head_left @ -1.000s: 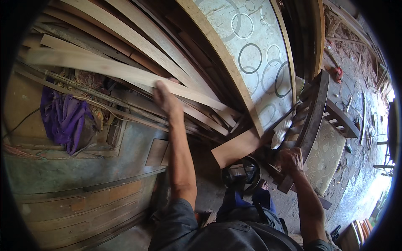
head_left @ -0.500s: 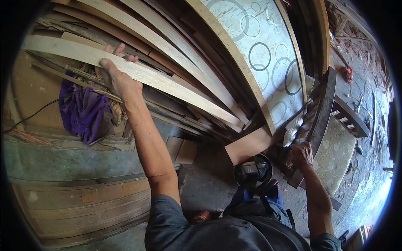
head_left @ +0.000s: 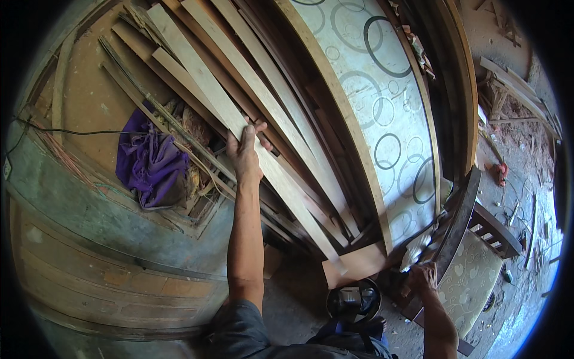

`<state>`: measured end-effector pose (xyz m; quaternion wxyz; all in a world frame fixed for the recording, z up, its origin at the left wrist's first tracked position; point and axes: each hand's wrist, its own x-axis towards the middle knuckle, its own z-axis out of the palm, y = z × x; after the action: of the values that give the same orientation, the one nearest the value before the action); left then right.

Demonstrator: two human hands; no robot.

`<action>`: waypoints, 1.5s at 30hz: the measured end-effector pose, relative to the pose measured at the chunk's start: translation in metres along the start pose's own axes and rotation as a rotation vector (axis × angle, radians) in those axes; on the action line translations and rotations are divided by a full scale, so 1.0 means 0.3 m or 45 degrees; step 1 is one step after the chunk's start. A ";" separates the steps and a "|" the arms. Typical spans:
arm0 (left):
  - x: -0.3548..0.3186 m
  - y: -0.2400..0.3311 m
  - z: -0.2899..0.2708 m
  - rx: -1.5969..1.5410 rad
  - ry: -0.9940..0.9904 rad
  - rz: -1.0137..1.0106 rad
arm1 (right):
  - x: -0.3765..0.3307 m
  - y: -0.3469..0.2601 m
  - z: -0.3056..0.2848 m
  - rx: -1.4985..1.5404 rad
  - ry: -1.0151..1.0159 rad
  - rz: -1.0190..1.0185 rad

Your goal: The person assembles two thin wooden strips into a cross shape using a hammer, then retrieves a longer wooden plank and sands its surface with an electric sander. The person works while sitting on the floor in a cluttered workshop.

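My left hand [head_left: 245,151] is closed around a long, pale wooden strip [head_left: 203,78], with the thumb on its near face and the fingers curling past its far edge. The strip slants from upper left down to the right. Its lower end lies over a brown flat board [head_left: 357,263]. At the lower right, my right hand [head_left: 423,277] is curled closed beside the dark wooden chair frame [head_left: 457,206]; what it grips, if anything, is hidden. A white crumpled piece [head_left: 414,252] lies just beyond its fingers.
Several other wooden strips [head_left: 281,107] lean behind the held one. A white panel with printed circles [head_left: 382,107] stands to their right. A purple cloth [head_left: 154,164] lies on the left near a black cable [head_left: 84,130]. A dark round container [head_left: 353,299] sits near my feet.
My left hand has moved right and down, and the pale strip has swung to a steeper slant, its lower end now over the brown board. The right hand stays by the chair.
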<state>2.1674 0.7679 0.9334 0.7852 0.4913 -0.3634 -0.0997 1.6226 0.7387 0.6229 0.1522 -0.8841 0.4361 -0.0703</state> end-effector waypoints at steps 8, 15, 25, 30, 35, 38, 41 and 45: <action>-0.083 -0.035 -0.031 0.075 -0.004 -0.142 | -0.004 -0.006 -0.007 -0.001 -0.040 0.029; -0.268 0.059 -0.042 0.205 -0.092 -0.280 | -0.006 0.030 0.042 -0.008 -0.056 0.055; -0.501 0.421 0.059 -0.500 -0.377 -0.189 | -0.034 -0.006 0.006 0.173 0.178 -0.191; -0.621 0.508 0.158 -0.901 -0.480 -0.228 | -0.350 -0.302 -0.097 1.647 -0.109 -0.235; -0.798 0.454 0.258 -0.972 -0.402 -0.305 | -0.695 -0.313 -0.265 1.793 -0.646 -0.273; -0.931 0.355 0.323 -0.530 0.023 -0.537 | -0.871 -0.188 -0.305 1.496 -0.478 -0.082; -1.009 0.257 0.380 -0.562 0.024 -0.641 | -1.024 -0.037 -0.290 1.112 -0.223 0.019; -1.057 0.143 0.447 -0.552 -0.024 -0.708 | -1.252 0.126 -0.253 0.945 -0.166 0.197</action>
<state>1.8421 0.8584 0.8534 0.8106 0.3924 -0.1935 -0.3891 1.3458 0.9988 0.6852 0.4941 -0.7360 0.4359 -0.1552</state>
